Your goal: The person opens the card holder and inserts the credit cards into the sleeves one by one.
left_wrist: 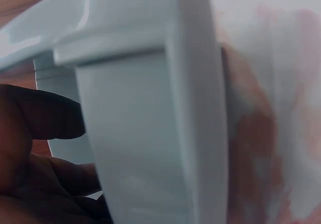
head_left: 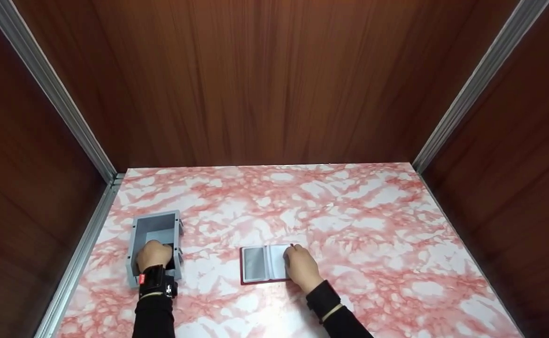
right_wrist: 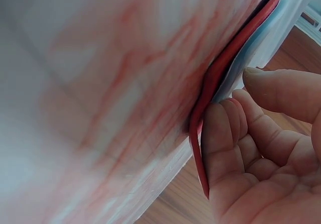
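Observation:
My left hand is down inside a grey plastic bin on the left of the table. In the left wrist view, the bin's wall hides its fingertips, so what they hold cannot be told. Something dark shows beside that hand in the bin. A small card album with a red cover and clear sleeves lies open near the table's middle. At its right edge, my right hand holds the album, its curled fingers against the inside of the red cover and the thumb by the sleeves.
The table has a red and white marbled top. Brown wood-grain panels stand at its back and both sides, with metal rails along the corners.

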`<state>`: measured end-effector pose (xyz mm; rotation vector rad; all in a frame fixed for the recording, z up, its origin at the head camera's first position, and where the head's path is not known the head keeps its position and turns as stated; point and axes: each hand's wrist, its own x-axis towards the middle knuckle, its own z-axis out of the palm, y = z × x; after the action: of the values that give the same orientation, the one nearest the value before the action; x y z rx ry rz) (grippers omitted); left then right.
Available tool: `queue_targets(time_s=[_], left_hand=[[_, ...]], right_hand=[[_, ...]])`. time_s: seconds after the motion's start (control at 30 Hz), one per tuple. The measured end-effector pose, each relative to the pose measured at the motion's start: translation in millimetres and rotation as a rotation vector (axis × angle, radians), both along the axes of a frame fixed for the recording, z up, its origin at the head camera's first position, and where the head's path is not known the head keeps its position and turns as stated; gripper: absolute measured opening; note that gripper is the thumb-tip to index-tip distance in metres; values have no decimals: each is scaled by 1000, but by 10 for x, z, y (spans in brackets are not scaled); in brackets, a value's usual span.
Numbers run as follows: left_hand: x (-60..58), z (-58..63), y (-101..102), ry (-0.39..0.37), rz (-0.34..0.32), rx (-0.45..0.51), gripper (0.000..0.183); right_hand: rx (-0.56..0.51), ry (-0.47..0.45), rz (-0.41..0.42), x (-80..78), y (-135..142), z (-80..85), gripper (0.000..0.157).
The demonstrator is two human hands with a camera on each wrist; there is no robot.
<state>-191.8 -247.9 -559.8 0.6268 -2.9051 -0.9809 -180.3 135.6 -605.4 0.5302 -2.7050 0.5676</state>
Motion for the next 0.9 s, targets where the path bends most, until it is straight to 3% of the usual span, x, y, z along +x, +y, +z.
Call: queue_targets(time_s=[0.27,0.5,0.9], left_hand=[[1,23,-5,39,-3,-11,27],[-2,13,-19,26,-16,-21,25],[-24,-53,-22,61,-47,32,13]], right_hand=[[4,5,-5,14,-6,35,12],[2,-8,-11,19,-6,29,13],[2,-3,-1,-2,-5,10,11]])
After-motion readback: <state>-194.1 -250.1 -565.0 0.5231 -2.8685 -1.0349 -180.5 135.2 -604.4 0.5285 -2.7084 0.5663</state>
